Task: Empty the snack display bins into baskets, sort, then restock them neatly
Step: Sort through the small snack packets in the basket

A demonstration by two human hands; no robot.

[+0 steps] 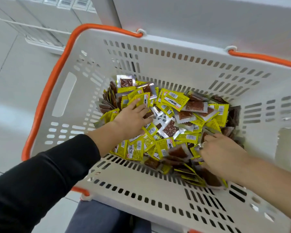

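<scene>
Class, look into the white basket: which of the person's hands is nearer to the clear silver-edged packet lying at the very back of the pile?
Left. The left hand lies just in front of the clear silver-edged packet; the right hand is far across the pile, front right.

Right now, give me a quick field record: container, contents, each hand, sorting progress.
container: white slotted shopping basket with orange handles
contents: loose mixed pile of yellow snack packets and clear brown-filled packets
left hand: left hand lies flat, fingers spread on the pile
right hand: right hand pinches a packet at the pile's right side
sorting: the two kinds not yet separated
</scene>
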